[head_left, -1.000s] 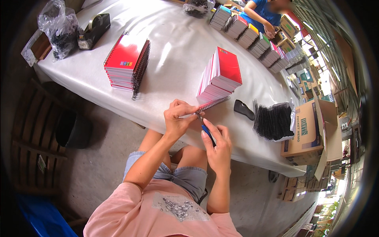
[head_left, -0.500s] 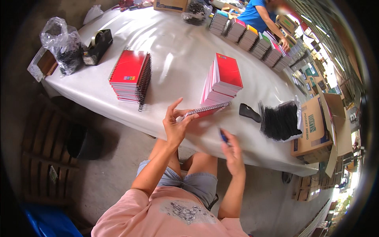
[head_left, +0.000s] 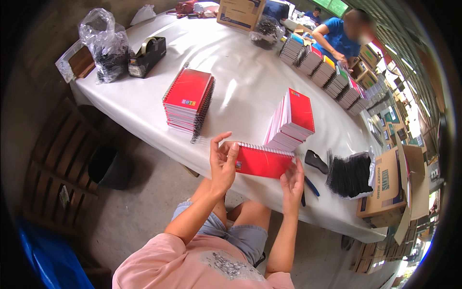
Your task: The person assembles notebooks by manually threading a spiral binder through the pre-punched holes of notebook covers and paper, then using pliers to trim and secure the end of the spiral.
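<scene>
Grip on the left [head_left: 224, 166] was closed on one end of a red notebook [head_left: 264, 163], thumb over the cover; the right grip [head_left: 291, 187] had its fingers about the opposite end, apparently closed on it too, though how firmly could not be told. The notebook was held up lengthwise near the front edge of the worktop [head_left: 250, 91], its wire coil [head_left: 265, 149] running along the side away from the person. The step in hand looked like handling or checking the bound notebook; the next move seemed to call for even support at both ends, with the coil kept free of the fingers. Just beside the right grip, by the front edge, lay a blue-handled tool [head_left: 312, 186], partly hidden. Behind the notebook stood one red stack [head_left: 301, 111], and toward the left corner another, coil-bound stack [head_left: 188, 91]. Black coils [head_left: 350, 174] and an open carton [head_left: 382, 185] sat near the right corner; a co-worker [head_left: 341, 38] was at the far edge.
</scene>
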Demonstrator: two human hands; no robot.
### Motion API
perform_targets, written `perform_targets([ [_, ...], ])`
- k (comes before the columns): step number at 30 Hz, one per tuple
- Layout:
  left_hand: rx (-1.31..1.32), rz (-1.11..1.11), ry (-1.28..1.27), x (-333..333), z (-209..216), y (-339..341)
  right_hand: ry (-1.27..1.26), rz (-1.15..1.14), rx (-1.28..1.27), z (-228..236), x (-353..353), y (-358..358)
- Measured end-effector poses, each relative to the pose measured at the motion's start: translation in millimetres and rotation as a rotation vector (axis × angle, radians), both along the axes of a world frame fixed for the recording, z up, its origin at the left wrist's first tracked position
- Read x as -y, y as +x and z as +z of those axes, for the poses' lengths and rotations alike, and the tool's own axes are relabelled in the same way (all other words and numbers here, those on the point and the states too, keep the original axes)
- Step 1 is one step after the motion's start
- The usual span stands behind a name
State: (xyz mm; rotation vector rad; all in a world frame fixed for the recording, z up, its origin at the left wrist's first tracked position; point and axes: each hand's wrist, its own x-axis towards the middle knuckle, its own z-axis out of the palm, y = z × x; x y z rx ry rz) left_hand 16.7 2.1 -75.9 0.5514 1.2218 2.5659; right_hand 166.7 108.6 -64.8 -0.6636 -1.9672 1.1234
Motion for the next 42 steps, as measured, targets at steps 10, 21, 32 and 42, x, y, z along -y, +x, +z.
perform_targets([
  [10,-0.685,0.606,-0.264,81,67,-55,-0.546,0.262,-0.609,94,18,-123],
  [21,-0.227,0.461,-0.352,105,41,-124,0.266,0.39,-0.447,158,2,-250],
  [32,-0.327,0.286,-0.403,86,29,-146,0.637,0.62,-0.231,108,19,-289],
  [42,-0.556,0.332,-0.237,68,5,-169,-0.38,0.583,-0.186,52,-2,-307],
])
